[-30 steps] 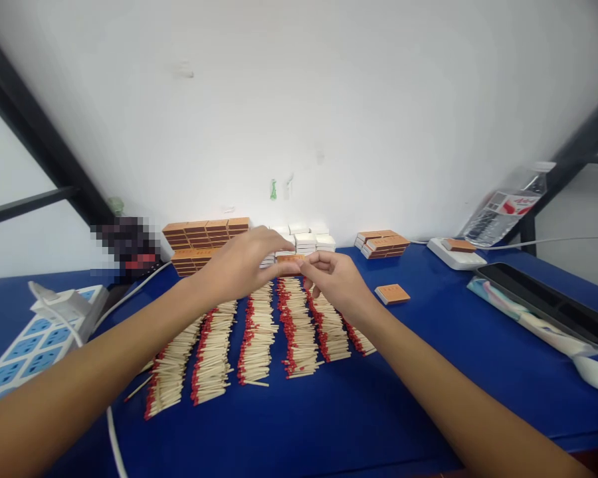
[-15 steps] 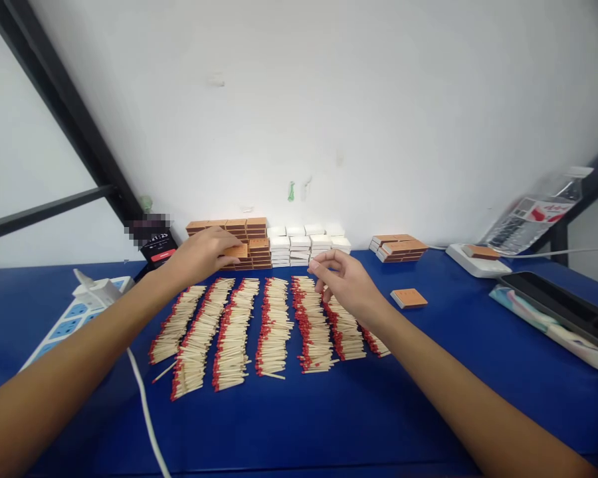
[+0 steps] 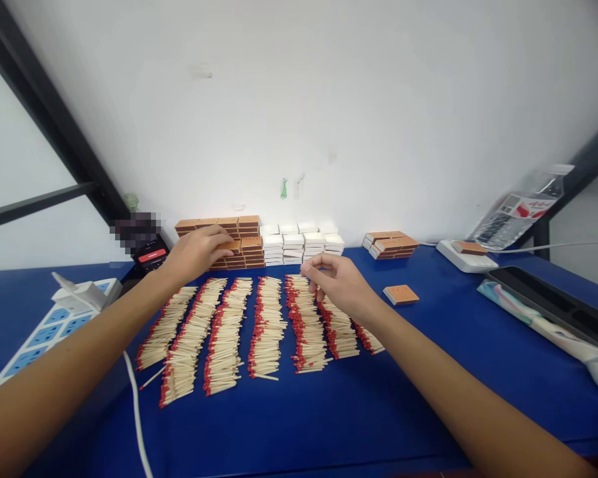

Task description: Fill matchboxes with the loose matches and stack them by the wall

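My left hand (image 3: 199, 252) is at the stack of orange-brown matchbox sleeves (image 3: 252, 251) against the wall. Its thumb and fingers grip a matchbox sleeve (image 3: 233, 247) at the front of the stack. To the right of that stack stand white matchbox trays (image 3: 293, 242), piled in columns. In front of the trays, my right hand (image 3: 339, 282) hovers over the upper ends of the match rows, its thumb and index finger pinched with nothing visible in them. Red-tipped matches (image 3: 266, 325) lie in several long rows on the blue table (image 3: 299, 425).
Assembled matchboxes (image 3: 391, 245) are stacked at the right, with a single matchbox (image 3: 401, 294) nearer. A white adapter (image 3: 466, 260) carries another box. Further right are a plastic bottle (image 3: 523, 209) and a black case (image 3: 548, 305). At left are a power strip (image 3: 44, 338), white cable (image 3: 138, 418) and phone (image 3: 149, 249).
The view has turned slightly right. The sleeve in my left hand has settled against the stack, more level than before. My right hand has hardly moved.
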`<control>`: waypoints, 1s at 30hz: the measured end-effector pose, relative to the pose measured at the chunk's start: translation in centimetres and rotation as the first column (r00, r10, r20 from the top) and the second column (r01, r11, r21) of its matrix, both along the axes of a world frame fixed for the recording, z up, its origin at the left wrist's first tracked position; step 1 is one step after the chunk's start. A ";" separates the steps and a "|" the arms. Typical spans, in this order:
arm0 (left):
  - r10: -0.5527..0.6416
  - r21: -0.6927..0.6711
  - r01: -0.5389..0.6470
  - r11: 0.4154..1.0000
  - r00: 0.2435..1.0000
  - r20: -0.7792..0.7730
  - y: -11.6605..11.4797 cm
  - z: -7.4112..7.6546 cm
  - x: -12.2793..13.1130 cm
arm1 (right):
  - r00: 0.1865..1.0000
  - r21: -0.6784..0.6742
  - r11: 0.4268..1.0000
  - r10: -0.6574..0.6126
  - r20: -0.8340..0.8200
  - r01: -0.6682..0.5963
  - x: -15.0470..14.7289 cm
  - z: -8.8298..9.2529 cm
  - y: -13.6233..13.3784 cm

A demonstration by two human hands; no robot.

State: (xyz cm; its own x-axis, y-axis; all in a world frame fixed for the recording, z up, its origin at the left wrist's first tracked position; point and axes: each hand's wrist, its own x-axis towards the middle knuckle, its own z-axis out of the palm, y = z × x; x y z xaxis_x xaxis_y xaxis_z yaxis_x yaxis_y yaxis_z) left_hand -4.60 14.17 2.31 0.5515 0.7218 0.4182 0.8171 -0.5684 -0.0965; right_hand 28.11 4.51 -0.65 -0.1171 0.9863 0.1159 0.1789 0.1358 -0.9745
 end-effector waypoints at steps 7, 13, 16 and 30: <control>0.168 0.069 -0.164 0.984 0.985 -0.047 -0.1 -0.1 0.2 | 0.999 0.046 0.998 0.042 0.026 -0.043 0.2 -0.2 0.1; 0.182 0.057 -0.179 0.982 0.982 -0.055 0.1 0.1 0.8 | 0.998 0.049 0.997 0.052 0.035 -0.054 0.2 -0.2 0.1; 0.186 0.073 -0.181 0.981 0.980 -0.067 -0.1 0.2 0.9 | 0.998 0.053 0.997 0.059 0.038 -0.061 0.2 -0.2 0.1; 0.221 0.103 -0.211 0.972 0.970 -0.097 -0.9 0.7 1.0 | 0.995 0.064 0.994 0.085 0.047 -0.087 0.3 -0.2 0.0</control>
State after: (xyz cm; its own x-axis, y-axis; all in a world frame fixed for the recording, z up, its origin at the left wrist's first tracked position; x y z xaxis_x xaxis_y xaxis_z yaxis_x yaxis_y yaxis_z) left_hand -3.60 13.25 3.04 0.4318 0.7903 0.4347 0.9016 -0.3640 -0.2337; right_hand 28.40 4.47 -0.84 -0.2076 0.9628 0.1727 0.2065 0.2157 -0.9544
